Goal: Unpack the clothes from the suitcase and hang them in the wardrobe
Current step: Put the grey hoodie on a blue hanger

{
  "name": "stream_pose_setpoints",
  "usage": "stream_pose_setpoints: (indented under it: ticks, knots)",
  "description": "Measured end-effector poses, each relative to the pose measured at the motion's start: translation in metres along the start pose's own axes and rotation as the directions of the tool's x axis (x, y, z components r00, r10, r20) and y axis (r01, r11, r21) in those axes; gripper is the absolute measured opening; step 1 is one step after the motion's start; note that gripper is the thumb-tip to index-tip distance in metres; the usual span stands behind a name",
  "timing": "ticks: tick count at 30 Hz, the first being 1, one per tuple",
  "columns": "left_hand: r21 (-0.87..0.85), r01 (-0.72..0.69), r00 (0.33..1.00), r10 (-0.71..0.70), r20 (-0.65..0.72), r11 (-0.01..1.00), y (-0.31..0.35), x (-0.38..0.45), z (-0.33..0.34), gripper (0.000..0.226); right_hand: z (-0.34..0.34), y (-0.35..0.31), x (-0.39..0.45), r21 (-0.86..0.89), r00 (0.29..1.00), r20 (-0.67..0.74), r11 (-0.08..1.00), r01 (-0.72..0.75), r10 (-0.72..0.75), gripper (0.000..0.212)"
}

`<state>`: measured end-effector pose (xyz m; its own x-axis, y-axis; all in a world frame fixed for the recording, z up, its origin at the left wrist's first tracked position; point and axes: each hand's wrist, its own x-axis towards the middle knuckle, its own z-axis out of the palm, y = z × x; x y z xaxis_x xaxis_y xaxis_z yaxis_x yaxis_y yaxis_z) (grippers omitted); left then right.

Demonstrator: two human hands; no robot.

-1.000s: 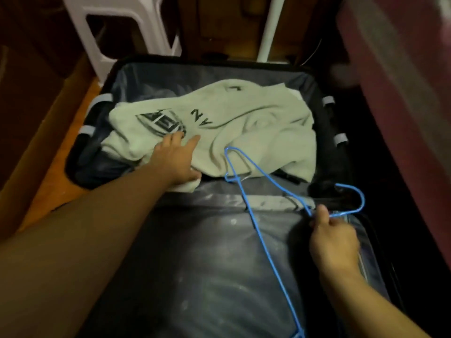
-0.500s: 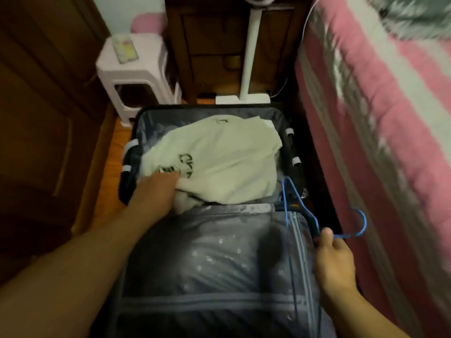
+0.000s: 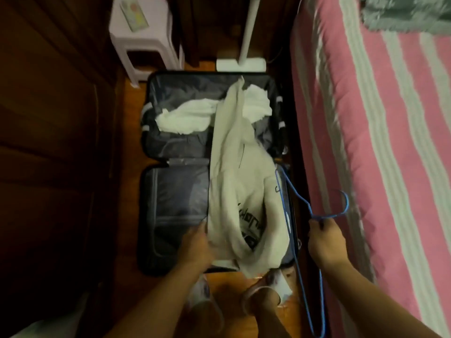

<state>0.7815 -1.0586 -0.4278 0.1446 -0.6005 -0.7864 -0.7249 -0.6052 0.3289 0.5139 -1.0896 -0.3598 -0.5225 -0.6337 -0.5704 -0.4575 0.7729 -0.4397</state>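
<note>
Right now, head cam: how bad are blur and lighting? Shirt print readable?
Head view: dim and warm, the left side nearly black. Motion blur smears the beige shirt by the left hand, so its print is unreadable. The blue hanger in the right hand stays traceable. Wide-angle lens bends the bed edge.

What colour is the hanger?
Blue. The hanger shows best in the head view, held in the right hand.

I had only the one view, a wide-angle camera worn on the head, and it looked steeply down from standing height over the open suitcase on the floor. It faced forward toward the stool at the top edge, with the bed down the right side. Both forearms entered from the bottom edge, near the lens.
</note>
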Motion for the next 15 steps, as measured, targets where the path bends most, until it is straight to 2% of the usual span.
stream_pose_setpoints:
  ticks: [2,3,5,8,12,13,15]
  knots:
    - [-0.048,0.219,0.975,-0.217,0.041,0.974,-0.051,0.033,0.021,0.059,0.030,0.034,0.015,0.002,0.997,0.028,0.998,-0.069,0.069,0.019]
    - [-0.065,0.286,0.957,-0.282,0.066,0.956,-0.075,0.049,0.031,0.062,0.043,0.052,0.021,-0.009,0.994,0.040,0.994,-0.105,0.105,0.021]
    - [-0.095,0.332,0.942,-0.323,0.095,0.939,-0.108,0.074,0.050,0.072,0.064,0.083,0.029,-0.057,0.988,0.052,0.988,-0.143,0.146,0.026]
    - [-0.105,0.293,0.954,-0.283,0.095,0.950,-0.121,0.106,0.076,0.084,0.077,0.097,0.028,-0.096,0.986,0.043,0.983,-0.158,0.163,0.021]
    - [-0.063,0.137,0.984,-0.128,0.126,0.989,-0.115,0.148,0.115,0.096,0.080,0.110,0.033,-0.090,0.986,-0.013,0.982,-0.168,0.167,0.017]
    - [-0.017,0.112,0.983,-0.108,0.146,0.994,-0.117,0.154,0.125,0.092,0.081,0.115,0.036,-0.092,0.986,-0.009,0.982,-0.164,0.164,0.017]
    - [0.211,0.077,0.983,-0.110,0.149,0.974,-0.121,0.158,0.137,0.063,0.080,0.119,0.034,-0.106,0.987,-0.005,0.981,-0.162,0.162,0.018]
